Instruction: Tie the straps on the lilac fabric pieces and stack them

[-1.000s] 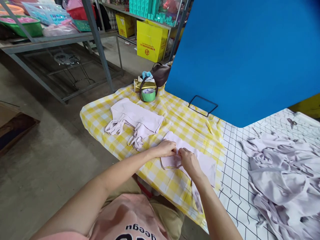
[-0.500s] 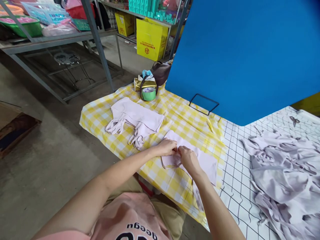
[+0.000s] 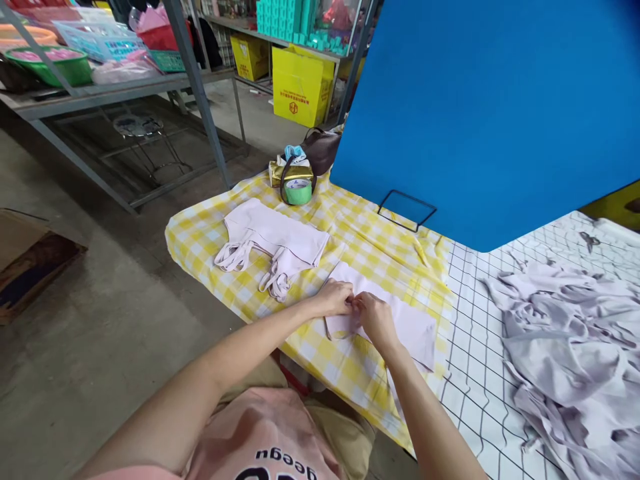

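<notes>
1. Left hand (image 3: pixel 336 298): fingers bent and closed on the upper middle part of the lilac garment (image 3: pixel 413 327).
2. Right hand (image 3: pixel 375 319): fingers pinching the same garment just beside the left hand; the exact fold gripped is too small to tell.
3. Lilac garment: lies flat beneath both hands on the yellow checked cloth (image 3: pixel 390 267) covering the desk (image 3: pixel 200 257).
4. Second garment (image 3: pixel 280 230): spread on the cloth, beyond the left forearm, its straps bunched toward the person.
5. Green tape roll (image 3: pixel 299 192): near the far edge, before a gold packet (image 3: pixel 295 176).
6. Fabric heap (image 3: pixel 575 347): right, on white grid-patterned cloth (image 3: pixel 467 320).
</notes>
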